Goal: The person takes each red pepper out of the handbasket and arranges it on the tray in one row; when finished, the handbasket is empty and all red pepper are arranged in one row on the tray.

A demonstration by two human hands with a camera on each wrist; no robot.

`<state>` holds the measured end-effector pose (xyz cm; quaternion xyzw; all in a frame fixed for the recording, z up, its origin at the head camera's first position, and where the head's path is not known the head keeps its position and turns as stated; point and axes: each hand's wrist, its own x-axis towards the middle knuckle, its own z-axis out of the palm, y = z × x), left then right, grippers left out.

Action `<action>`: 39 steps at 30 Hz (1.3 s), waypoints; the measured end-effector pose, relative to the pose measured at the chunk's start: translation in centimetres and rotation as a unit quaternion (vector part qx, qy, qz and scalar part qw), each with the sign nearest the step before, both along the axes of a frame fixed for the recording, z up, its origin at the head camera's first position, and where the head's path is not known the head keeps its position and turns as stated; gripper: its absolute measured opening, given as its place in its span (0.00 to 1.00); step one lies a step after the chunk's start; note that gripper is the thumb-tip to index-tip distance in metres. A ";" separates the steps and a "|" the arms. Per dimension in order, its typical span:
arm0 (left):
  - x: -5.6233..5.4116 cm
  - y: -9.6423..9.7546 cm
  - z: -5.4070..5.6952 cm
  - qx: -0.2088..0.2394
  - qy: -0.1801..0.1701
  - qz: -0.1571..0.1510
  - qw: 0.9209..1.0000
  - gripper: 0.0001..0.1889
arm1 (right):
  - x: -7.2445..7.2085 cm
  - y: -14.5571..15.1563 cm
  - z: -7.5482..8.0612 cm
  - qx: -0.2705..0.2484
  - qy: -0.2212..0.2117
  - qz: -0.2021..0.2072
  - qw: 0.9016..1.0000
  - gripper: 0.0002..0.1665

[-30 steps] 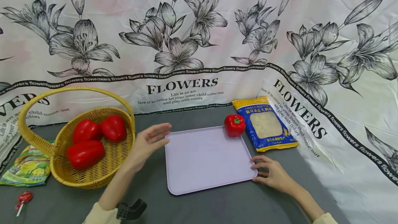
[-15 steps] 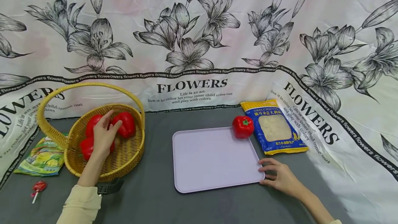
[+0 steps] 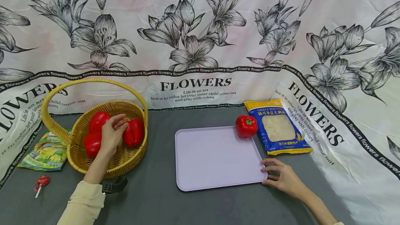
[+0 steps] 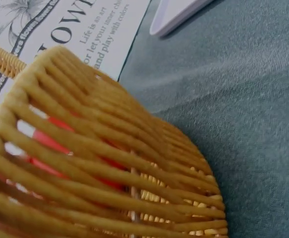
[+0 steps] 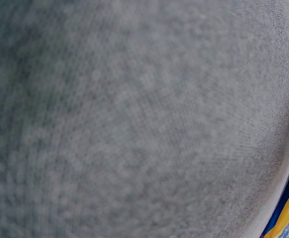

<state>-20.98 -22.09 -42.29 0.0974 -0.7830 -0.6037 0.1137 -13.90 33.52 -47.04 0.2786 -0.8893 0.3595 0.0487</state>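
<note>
In the head view my left hand reaches into a yellow wicker basket, its fingertips right at the left side of a glossy red bell pepper. I cannot tell whether the fingers grip it. Two more red peppers lie left of the hand, an upper one and a lower one partly covered by it. My right hand rests with spread fingers at the right edge of a pale lilac tray. A red bell pepper with a green stem sits at the tray's back right corner.
A blue and yellow pasta bag lies right of the tray. Left of the basket is a green packet, with a red lollipop in front. The basket's tall handle arches over it. A flower-printed cloth hangs behind.
My left hand has swung left from beside the tray into the basket, and the peppers there have shifted. The right hand stays at the tray's edge. The view has turned slightly left.
</note>
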 end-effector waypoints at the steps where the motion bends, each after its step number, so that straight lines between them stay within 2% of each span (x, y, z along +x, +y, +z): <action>1: 0.1 -0.1 0.1 0.005 -0.016 0.004 1.000 0.23 | 0.0 -0.1 0.0 -0.001 -0.002 0.000 1.000 0.18; 5: 0.4 -0.3 0.3 0.005 -0.079 0.003 0.997 0.29 | -0.1 -0.2 -0.1 -0.005 -0.002 0.001 1.000 0.18; 7: 0.7 -0.3 0.4 0.005 -0.094 -0.006 0.996 0.30 | -0.1 -0.1 -0.1 -0.009 0.001 0.002 1.000 0.18; 12: 1.7 -0.1 0.5 0.038 -0.088 -0.049 0.994 0.29 | 0.1 0.0 -0.1 -0.012 0.002 -0.003 1.000 0.18; 19: 3.0 -1.2 0.4 0.078 -0.060 -0.111 0.989 0.25 | 0.0 0.0 -0.4 -0.014 0.008 0.002 1.000 0.19; 22: 3.4 -1.8 0.2 0.066 -0.054 -0.135 0.987 0.30 | 0.0 0.1 -0.4 -0.014 0.010 0.005 1.000 0.18; 24: 3.6 -2.2 0.1 0.029 -0.055 -0.161 0.985 0.35 | 0.1 0.2 -0.4 -0.013 0.006 0.004 1.000 0.18; 27: 3.4 -3.3 0.2 -0.050 -0.041 -0.211 0.975 0.39 | -0.1 0.0 -0.3 -0.013 -0.006 0.002 1.000 0.18; 30: 2.7 -3.6 -0.1 -0.086 -0.021 -0.253 0.963 0.38 | 0.2 0.2 -0.2 -0.014 -0.023 -0.007 1.000 0.17; 34: 1.8 -3.6 -0.6 -0.053 -0.025 -0.278 0.959 0.37 | 0.2 0.1 -0.3 -0.014 -0.025 -0.011 1.000 0.17; 37: 1.3 -3.3 -0.9 -0.031 -0.038 -0.278 0.959 0.37 | 0.2 0.0 -0.4 -0.014 -0.018 -0.011 1.000 0.17; 39: 1.1 -3.3 -1.0 -0.020 -0.040 -0.268 0.963 0.37 | 0.1 0.0 -0.5 -0.013 -0.017 -0.012 1.000 0.17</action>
